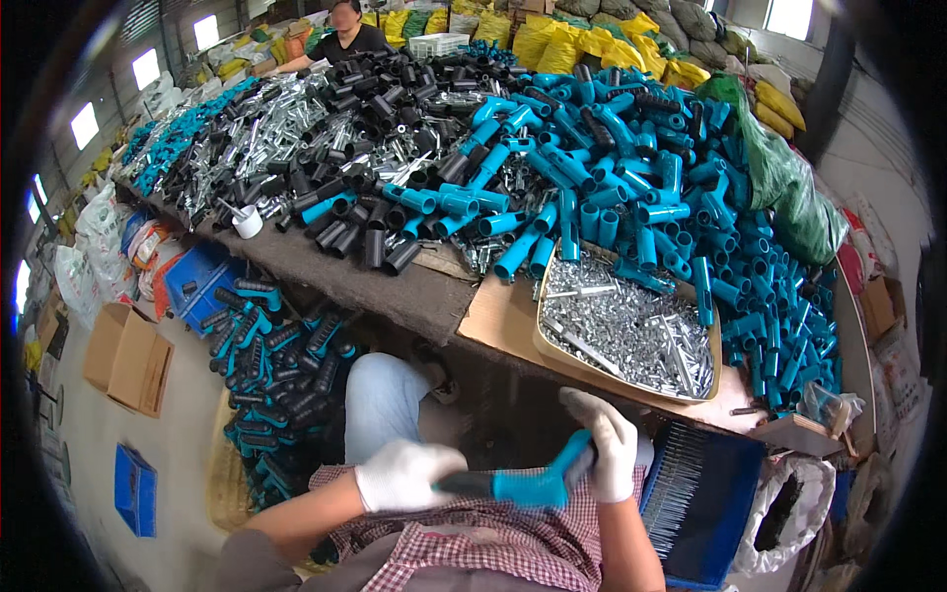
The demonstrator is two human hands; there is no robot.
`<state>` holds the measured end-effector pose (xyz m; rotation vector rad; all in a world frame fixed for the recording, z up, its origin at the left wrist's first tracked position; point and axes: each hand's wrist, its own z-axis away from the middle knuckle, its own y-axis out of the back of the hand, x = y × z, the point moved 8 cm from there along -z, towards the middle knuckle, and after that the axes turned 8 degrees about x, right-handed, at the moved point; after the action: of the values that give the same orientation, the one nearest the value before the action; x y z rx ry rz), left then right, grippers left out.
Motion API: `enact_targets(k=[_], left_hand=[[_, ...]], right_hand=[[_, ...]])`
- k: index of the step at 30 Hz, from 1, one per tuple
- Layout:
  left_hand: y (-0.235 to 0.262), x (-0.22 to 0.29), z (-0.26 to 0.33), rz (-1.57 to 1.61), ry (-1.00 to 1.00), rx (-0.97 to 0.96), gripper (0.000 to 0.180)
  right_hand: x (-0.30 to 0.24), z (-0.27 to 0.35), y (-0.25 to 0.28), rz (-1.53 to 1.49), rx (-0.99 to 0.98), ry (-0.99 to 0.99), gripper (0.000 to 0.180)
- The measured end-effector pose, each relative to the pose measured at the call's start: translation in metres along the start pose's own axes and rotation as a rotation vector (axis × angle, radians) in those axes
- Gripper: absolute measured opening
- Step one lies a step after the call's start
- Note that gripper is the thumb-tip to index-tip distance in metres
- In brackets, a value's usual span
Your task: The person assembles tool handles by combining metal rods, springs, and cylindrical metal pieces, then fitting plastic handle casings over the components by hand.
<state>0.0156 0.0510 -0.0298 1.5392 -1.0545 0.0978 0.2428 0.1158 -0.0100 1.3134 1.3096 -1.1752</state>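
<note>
Over the lap, a blurred teal-and-black angled handle [530,489] spans both gloved hands: the left hand [406,477] wraps its black end; the right hand [614,452], loosely curled, meets the other, grip unclear. Beyond, the desk [508,321] carries a tray [631,383] of metal pieces, then heaped teal parts [567,222]. Farthest, a person [357,45] in black.

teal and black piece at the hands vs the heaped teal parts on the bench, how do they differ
The teal-and-black piece has a black section at the left hand, while most of the heaped teal parts look plain teal. The piece is held singly above the lap, with the right hand at its other end; the heaped parts lie jumbled at many angles. Both share the teal colour.
</note>
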Motion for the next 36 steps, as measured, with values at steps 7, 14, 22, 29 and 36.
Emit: enact_targets(k=[7, 14, 22, 29, 36], left_hand=[[-0.017, -0.009, 0.012, -0.005, 0.018, -0.222, 0.036], [-0.028, -0.028, 0.005, -0.255, 0.189, -0.365, 0.038], [-0.038, -0.035, 0.006, -0.282, 0.191, -0.318, 0.039], [-0.028, -0.057, 0.001, -0.028, 0.412, -0.130, 0.038], [-0.017, -0.031, -0.008, -0.303, 0.090, -0.222, 0.040]], right_hand=[[-0.023, 0.000, -0.025, -0.013, -0.129, 0.133, 0.036], [-0.040, 0.014, -0.044, 0.125, -0.229, 0.425, 0.033], [-0.051, 0.018, -0.048, 0.121, -0.291, 0.563, 0.028], [-0.074, 0.030, -0.060, 0.087, -0.295, 0.698, 0.025], [0.001, 0.003, -0.016, 0.148, -0.011, 0.148, 0.042]])
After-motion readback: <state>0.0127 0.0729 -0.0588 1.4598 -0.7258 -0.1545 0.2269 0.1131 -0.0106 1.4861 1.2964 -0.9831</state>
